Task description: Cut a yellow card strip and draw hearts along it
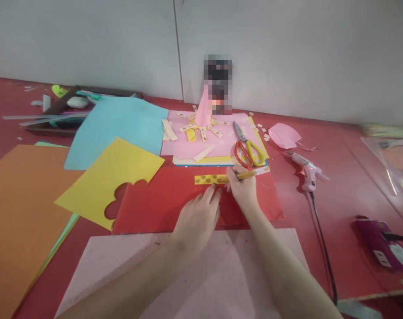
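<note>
A narrow yellow paper strip (209, 179) with dark heart shapes drawn along it lies on a red sheet (164, 204). My left hand (201, 210) rests flat on the red sheet, its fingers stretched out and their tips at the strip's lower edge. At the strip's right end, my right hand (243, 190) is closed around a yellow pen (257, 172) that points left. The pen's tip is hidden by the fingers. Just behind are scissors (249, 148) with one red and one yellow handle, lying partly on a pink sheet (174, 148).
A pink cone (204, 108) ringed by patterned strips stands on the pink sheet, before a phone-like upright (217, 71). Yellow (104, 177), blue (118, 128) and orange (28, 212) sheets lie left. A glue gun (307, 170) with its cord and a purple power block (382, 243) are right.
</note>
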Motion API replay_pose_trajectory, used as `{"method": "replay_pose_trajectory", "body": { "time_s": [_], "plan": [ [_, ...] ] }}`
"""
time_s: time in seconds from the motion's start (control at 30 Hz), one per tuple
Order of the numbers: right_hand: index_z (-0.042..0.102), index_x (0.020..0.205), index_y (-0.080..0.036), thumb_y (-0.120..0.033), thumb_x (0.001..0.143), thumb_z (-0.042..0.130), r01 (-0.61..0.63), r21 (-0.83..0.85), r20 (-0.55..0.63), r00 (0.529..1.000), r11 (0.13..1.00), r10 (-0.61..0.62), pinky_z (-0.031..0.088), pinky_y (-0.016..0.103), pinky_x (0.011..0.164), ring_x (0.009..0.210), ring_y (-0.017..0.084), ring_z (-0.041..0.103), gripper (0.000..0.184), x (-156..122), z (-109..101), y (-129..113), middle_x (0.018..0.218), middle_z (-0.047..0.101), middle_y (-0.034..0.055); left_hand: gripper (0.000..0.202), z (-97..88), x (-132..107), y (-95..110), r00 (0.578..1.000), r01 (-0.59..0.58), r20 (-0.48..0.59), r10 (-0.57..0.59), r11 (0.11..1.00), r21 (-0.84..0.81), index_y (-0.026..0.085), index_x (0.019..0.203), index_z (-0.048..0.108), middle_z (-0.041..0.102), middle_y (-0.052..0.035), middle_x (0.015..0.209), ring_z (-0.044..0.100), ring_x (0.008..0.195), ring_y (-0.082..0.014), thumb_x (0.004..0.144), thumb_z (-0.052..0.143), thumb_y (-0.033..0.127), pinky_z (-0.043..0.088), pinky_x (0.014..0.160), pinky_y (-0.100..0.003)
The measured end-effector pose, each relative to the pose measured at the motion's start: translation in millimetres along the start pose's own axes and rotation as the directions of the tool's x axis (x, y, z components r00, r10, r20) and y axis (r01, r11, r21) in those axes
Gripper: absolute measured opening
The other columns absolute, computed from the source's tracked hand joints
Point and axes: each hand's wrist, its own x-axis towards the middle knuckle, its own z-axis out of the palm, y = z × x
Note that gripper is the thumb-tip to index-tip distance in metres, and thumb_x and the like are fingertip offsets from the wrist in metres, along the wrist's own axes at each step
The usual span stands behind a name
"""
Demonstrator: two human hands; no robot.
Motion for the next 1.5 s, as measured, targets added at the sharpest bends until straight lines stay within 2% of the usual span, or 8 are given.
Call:
{"method": "replay_pose_trajectory", "body": {
  "time_s": [0.47, 0.63, 0.77, 0.87, 1.07, 1.37, 1.5],
  "plan": [
    [0.036, 0.054, -0.021, -0.031, 0.079, 0.047, -0.002, 0.068, -0.015, 1.0, 0.998, 0.003, 0.036, 0.02, 0.043, 0.034, 0.009, 0.044, 0.029, -0.9, -1.0, -6.3, 0.035, 0.038, -0.0092, 0.035, -0.6, -0.1, -0.3, 1.0, -0.004, 0.008, 0.004, 1.0, 0.005, 0.015, 0.119, 0.046, 0.055, -0.009, 0.118, 0.062, 0.076, -0.0177, 0.086, 0.034, 0.015, 0.053, 0.062, -0.034],
    [0.046, 0.066, -0.02, -0.035, 0.083, 0.047, 0.058, 0.108, -0.174, 0.984, 0.992, -0.039, 0.038, 0.02, 0.046, 0.04, 0.008, 0.047, 0.022, 0.6, -10.9, -9.8, 0.044, 0.046, -0.0074, 0.036, 0.6, -0.8, -1.2, 1.0, -0.008, 0.0, 0.008, 1.0, 0.017, 0.014, 0.121, 0.046, 0.054, -0.0086, 0.122, 0.062, 0.078, -0.017, 0.086, 0.035, 0.016, 0.053, 0.063, -0.032],
    [0.049, 0.068, -0.019, -0.04, 0.083, 0.047, 0.009, 0.106, -0.312, 0.95, 0.994, 0.025, 0.038, 0.02, 0.045, 0.04, 0.008, 0.046, 0.026, 5.8, -25.1, -6.9, 0.043, 0.045, -0.0072, 0.036, 0.8, -1.2, -1.6, 1.0, -0.013, -0.014, 0.013, 1.0, 0.019, 0.014, 0.121, 0.047, 0.054, -0.007, 0.123, 0.062, 0.08, -0.0165, 0.086, 0.036, 0.016, 0.053, 0.061, -0.031],
    [0.048, 0.066, -0.019, -0.042, 0.083, 0.046, -0.04, 0.131, -0.364, 0.927, 0.991, 0.086, 0.038, 0.02, 0.044, 0.037, 0.008, 0.044, 0.029, 8.9, -34.3, -5.6, 0.039, 0.042, -0.0079, 0.036, 0.7, -1.3, -1.7, 1.0, -0.006, -0.027, 0.007, 1.0, 0.01, 0.015, 0.121, 0.047, 0.055, -0.0076, 0.122, 0.062, 0.081, -0.0173, 0.086, 0.036, 0.016, 0.053, 0.061, -0.031],
    [0.05, 0.065, -0.018, -0.043, 0.082, 0.048, -0.096, 0.136, -0.329, 0.935, 0.986, 0.136, 0.041, 0.02, 0.044, 0.037, 0.009, 0.047, 0.03, 9.4, -38.7, -6.3, 0.04, 0.046, -0.0066, 0.036, -0.9, -0.8, -2.4, 1.0, -0.016, -0.017, 0.015, 0.999, -0.032, 0.015, 0.121, 0.046, 0.053, -0.0084, 0.123, 0.062, 0.084, -0.0179, 0.087, 0.035, 0.015, 0.053, 0.062, -0.032],
    [0.054, 0.073, -0.018, -0.046, 0.084, 0.044, -0.018, 0.012, -0.259, 0.966, 1.0, 0.02, 0.044, 0.022, 0.051, 0.047, 0.011, 0.056, 0.031, 3.7, -30.2, -7.0, 0.05, 0.053, -0.0038, 0.035, -1.8, -0.2, -2.5, 1.0, -0.007, -0.004, 0.007, 1.0, -0.029, 0.017, 0.12, 0.047, 0.052, -0.008, 0.124, 0.063, 0.081, -0.018, 0.087, 0.034, 0.017, 0.053, 0.061, -0.033],
    [0.054, 0.075, -0.019, -0.045, 0.084, 0.044, 0.004, -0.028, -0.262, 0.965, 1.0, -0.011, 0.044, 0.022, 0.053, 0.049, 0.01, 0.055, 0.03, 2.2, -29.5, -7.2, 0.053, 0.053, -0.0037, 0.036, -1.8, 0.1, -3.2, 1.0, -0.012, -0.002, 0.012, 1.0, -0.008, 0.017, 0.121, 0.047, 0.046, -0.0083, 0.131, 0.062, 0.074, -0.0157, 0.087, 0.033, 0.018, 0.052, 0.056, -0.03]
  ]
}}
